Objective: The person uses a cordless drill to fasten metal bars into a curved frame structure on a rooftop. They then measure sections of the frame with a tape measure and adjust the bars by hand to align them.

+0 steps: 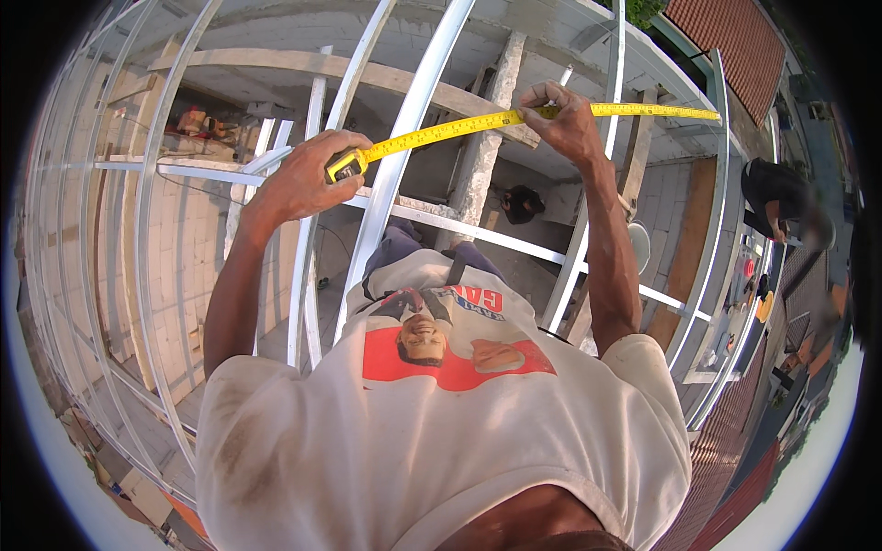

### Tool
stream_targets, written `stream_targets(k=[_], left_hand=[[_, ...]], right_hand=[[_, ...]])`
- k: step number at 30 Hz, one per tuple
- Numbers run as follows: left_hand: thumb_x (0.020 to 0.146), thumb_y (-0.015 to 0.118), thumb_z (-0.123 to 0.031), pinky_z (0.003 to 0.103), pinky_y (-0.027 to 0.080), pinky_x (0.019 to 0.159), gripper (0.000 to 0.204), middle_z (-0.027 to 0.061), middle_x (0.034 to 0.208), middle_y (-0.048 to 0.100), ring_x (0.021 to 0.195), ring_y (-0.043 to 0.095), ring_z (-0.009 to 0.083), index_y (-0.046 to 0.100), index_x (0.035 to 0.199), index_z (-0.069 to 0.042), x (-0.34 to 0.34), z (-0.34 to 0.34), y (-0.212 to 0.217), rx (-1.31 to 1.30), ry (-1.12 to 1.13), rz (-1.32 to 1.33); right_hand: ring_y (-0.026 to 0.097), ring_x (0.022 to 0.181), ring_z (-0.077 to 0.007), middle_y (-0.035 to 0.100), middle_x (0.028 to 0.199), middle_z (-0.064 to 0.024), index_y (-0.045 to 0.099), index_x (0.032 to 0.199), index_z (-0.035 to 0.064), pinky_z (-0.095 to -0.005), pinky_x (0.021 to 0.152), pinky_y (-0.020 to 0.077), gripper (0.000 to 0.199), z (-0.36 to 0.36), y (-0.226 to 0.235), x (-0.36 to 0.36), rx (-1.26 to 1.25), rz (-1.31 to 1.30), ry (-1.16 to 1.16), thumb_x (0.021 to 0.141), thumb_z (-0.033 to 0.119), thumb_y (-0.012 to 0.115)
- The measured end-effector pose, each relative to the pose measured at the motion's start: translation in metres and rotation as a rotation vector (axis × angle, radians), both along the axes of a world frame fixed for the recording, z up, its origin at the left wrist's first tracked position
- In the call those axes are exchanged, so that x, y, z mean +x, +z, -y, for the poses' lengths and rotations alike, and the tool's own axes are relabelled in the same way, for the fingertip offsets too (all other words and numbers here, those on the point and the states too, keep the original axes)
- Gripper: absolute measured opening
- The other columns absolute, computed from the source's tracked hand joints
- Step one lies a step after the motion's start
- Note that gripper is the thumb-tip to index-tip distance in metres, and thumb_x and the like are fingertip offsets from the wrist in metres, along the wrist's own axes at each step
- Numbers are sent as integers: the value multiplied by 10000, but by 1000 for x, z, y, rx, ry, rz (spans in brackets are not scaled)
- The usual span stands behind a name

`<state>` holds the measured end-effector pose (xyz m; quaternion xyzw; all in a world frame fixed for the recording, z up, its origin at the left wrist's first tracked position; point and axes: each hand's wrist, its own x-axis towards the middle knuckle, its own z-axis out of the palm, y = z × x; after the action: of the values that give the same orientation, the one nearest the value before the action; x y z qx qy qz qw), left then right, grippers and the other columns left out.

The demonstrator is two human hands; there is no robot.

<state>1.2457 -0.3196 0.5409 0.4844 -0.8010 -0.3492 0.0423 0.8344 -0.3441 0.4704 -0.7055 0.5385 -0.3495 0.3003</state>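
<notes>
My left hand (305,176) is closed around the yellow and black case of a tape measure (345,167). From it the yellow blade (441,135) stretches to the right, crossing over silver metal beams (411,119). My right hand (568,124) pinches the blade partway along, between thumb and fingers. Past that hand the blade runs on to a metal beam (720,174) at the right, where its far end appears to meet the beam. Whether its hook is caught there is too small to tell.
Metal framing spans the view above block walls (680,197), with open drops between the members. A wooden plank (322,64) and a rough concrete post (487,147) lie beneath the tape. Another person (781,197) bends at the far right; a dark-haired head (522,204) shows below.
</notes>
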Motion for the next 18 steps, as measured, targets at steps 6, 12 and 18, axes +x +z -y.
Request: stream_targets(k=[6,12,18], left_hand=[[848,726,-164,411,499,1051,526,174,1323,648,1207,627,320,622,1361,-114,4,2,0,-5,-2,38],[835,720,-75,393,503,995,497,171,1213,660,1087,645,294,617,1321,-54,-18,2,7,36,-56,-48],[823,711,-72,404,481,1058,494,168,1267,656,1183,642,299,622,1308,-47,-16,17,-25,57,-170,-158]], right_hand=[[761,904,-183,785,1000,-92,737,991,30,-304,824,616,122,1,-6,5,-5,-11,-9,888,72,786],[756,889,-201,789,953,-108,728,957,26,-327,828,591,110,-18,-10,-9,37,75,-59,853,48,753],[768,836,-242,775,873,-105,718,908,0,-360,769,606,118,-31,-25,-20,-118,-26,-39,817,37,782]])
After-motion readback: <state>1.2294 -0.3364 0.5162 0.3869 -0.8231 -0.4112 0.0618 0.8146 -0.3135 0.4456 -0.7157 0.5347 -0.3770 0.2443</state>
